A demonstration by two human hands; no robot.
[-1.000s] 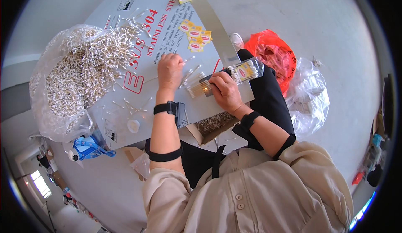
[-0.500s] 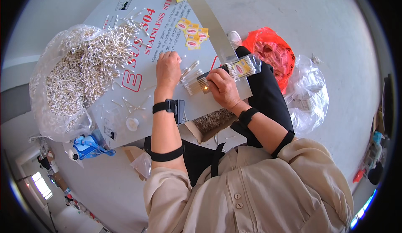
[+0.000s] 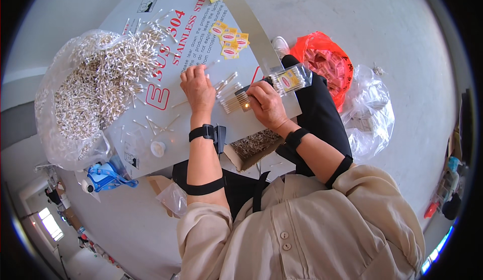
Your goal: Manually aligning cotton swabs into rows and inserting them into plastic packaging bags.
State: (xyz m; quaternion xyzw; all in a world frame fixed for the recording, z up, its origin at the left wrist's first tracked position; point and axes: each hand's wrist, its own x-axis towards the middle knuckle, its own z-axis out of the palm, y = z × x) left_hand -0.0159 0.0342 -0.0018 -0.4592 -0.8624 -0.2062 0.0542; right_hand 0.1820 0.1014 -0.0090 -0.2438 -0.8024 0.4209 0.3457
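At far left we see a clear bag of cotton swabs [image 3: 85, 96] on the white board [image 3: 166, 38]. Our left hand [image 3: 197, 88] rests flat, fingers together, on loose swabs. Our right hand [image 3: 266, 104] is clamped on a small packet of swabs [image 3: 282, 82]; a red bag [image 3: 327, 64] lies beyond.

- I read this as a small packing workshop: bare concrete floor [image 3: 352, 8], and a printed cardboard sheet serving as the counter [image 3: 166, 33].
- A bulk bag of cotton swabs [image 3: 85, 94], loose yellow labels [image 3: 229, 36] and a red bag of stock [image 3: 327, 64] surround it.
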